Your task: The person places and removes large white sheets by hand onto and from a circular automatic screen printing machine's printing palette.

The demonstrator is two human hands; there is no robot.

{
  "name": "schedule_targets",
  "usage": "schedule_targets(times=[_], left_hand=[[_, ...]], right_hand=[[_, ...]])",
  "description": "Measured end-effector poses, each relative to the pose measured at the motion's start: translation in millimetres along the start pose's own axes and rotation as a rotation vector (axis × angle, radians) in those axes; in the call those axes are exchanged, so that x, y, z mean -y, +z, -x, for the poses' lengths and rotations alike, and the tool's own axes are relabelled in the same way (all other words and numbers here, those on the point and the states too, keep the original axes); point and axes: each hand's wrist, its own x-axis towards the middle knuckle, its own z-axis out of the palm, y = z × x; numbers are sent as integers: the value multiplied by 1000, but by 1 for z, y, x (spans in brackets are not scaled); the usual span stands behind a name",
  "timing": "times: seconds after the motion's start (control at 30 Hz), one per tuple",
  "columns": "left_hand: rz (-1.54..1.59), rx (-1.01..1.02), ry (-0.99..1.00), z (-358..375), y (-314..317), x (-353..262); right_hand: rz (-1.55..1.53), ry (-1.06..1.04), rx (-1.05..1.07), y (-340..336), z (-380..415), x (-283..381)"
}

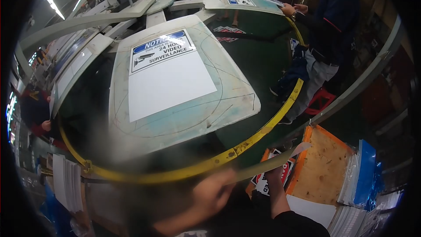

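My left hand (214,193), smeared by motion, is closed at the near end of a thin pale sheet (272,161). The sheet appears almost edge-on and curls up at its far right end. My right hand (275,179) is below and against the sheet, its fingers mostly hidden, so its grip does not show. Beside it lies a red, black and white danger sign (263,185), partly covered. Ahead, a white sheet printed with a blue-headed video surveillance notice (161,48) lies on a stained pale platen (237,103).
A yellow curved rail (210,163) runs between me and the platen. At my right stands an orange-edged wooden board (322,162) near stacked sheets (351,221); more stacked sheets (66,184) are at left. One person (337,22) holds a sign at right; another (35,109) stands left.
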Motion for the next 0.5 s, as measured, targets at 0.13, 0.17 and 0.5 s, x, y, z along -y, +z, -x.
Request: schedule_targets(times=[0.13, 0.17, 0.5], left_hand=[[0, -2, 11, 1, 0, 1], [-3, 2, 8, 1, -1, 1], [4, -15, 28, 1, 0, 3]], right_hand=[[187, -78, 118, -17, -13, -4], [331, -140, 184, -40, -31, -9], [976, -547, 287, -33, -21, -6]])
